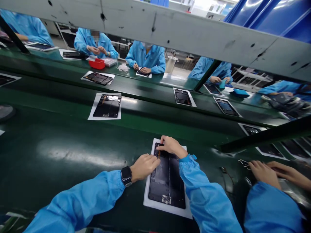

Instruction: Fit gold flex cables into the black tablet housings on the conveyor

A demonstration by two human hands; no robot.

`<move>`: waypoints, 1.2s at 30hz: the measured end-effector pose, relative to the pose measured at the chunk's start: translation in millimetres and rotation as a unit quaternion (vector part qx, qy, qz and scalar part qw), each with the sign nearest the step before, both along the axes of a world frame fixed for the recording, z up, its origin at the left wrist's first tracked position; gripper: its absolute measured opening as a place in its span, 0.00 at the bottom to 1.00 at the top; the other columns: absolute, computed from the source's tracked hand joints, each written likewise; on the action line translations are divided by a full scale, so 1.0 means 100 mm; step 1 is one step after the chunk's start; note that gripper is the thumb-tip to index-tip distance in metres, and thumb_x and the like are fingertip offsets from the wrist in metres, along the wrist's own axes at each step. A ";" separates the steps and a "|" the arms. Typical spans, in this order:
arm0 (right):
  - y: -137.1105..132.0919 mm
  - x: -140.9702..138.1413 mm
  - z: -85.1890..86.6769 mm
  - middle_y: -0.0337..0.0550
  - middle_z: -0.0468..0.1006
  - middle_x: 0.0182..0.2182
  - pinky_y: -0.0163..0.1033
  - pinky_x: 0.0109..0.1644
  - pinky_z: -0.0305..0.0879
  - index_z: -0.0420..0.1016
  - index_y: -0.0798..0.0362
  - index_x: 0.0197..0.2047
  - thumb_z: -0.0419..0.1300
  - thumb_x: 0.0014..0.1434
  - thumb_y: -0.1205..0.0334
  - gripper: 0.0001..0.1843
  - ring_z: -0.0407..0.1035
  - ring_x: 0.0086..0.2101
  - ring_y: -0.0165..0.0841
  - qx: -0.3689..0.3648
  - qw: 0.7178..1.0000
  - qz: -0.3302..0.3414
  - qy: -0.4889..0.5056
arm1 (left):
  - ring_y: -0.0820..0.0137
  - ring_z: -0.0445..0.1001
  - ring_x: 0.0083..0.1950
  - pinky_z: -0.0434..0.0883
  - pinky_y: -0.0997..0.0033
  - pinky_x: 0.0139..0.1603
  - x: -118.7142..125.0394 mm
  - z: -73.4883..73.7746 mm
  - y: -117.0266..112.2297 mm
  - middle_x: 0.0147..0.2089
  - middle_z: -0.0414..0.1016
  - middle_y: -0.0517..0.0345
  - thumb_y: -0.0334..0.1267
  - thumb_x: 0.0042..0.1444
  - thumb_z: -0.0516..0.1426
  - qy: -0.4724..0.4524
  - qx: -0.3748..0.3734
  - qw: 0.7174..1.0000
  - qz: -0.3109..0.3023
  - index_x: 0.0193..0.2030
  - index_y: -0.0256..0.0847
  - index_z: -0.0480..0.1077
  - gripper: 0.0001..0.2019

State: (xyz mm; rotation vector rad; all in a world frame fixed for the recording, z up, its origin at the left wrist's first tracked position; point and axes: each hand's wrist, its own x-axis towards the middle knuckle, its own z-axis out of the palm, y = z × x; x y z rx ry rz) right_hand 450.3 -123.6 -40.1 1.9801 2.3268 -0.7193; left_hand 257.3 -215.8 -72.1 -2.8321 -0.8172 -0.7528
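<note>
A black tablet back housing [167, 184] lies on a white sheet [148, 202] on the green belt in front of me. My left hand [143, 166], with a black watch on the wrist, rests curled on the housing's left edge. My right hand [171, 145] is at the housing's far end, fingers pinched on a small orange strip [159, 154] at the top left corner. Both arms wear blue sleeves.
More housings on white sheets [107, 106] [183, 97] lie along the green conveyor [60, 142]. A neighbour's hands [264, 171] work at my right. People in blue coats sit opposite, by a red box [97, 63]. A grey beam [170, 29] runs overhead.
</note>
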 end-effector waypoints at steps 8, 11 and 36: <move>-0.20 0.07 -0.01 0.39 0.75 0.35 0.34 0.33 0.54 0.68 0.49 0.39 0.65 0.57 0.52 0.13 0.69 0.35 0.33 0.071 0.997 0.028 0.008 | 0.68 0.71 0.35 0.66 0.67 0.33 0.00 -0.01 0.01 0.36 0.71 0.56 0.27 0.66 0.49 0.011 -0.021 1.000 0.008 0.41 0.37 0.65 0.06; -0.19 0.08 -0.02 0.39 0.75 0.34 0.34 0.33 0.53 0.68 0.49 0.39 0.65 0.56 0.53 0.13 0.68 0.34 0.33 0.075 0.997 0.019 0.007 | 0.67 0.73 0.41 0.68 0.67 0.37 -0.01 -0.03 0.01 0.43 0.74 0.51 0.28 0.67 0.48 0.011 -0.022 1.000 -0.002 0.44 0.35 0.67 0.07; -0.09 0.13 -0.02 0.40 0.78 0.37 0.36 0.31 0.49 0.69 0.48 0.39 0.69 0.52 0.48 0.18 0.72 0.36 0.37 0.026 0.999 0.009 0.034 | 0.61 0.74 0.53 0.74 0.64 0.44 0.00 0.04 -0.04 0.51 0.77 0.44 0.27 0.67 0.47 0.049 -0.030 0.997 -0.048 0.45 0.32 0.72 0.12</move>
